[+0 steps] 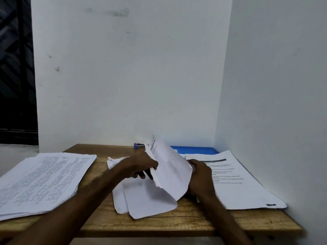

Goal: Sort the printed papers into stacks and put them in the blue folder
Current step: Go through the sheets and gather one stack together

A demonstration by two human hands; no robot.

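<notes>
Both of my hands lift a bundle of white sheets [168, 167] tilted up over the middle of the wooden table [177, 225]. My left hand [139, 165] pinches its left edge; my right hand [200, 172] grips it from behind on the right. A few loose sheets [146, 197] lie flat beneath. A thick stack of printed papers [40, 181] rests at the left, hanging over the table's edge. Another printed stack [237, 181] lies at the right. The blue folder [196, 150] lies flat at the back, partly under that right stack.
A small blue-purple stapler [138, 146] sits at the back against the white wall. A second white wall closes off the table's right side. A dark window is at the far left.
</notes>
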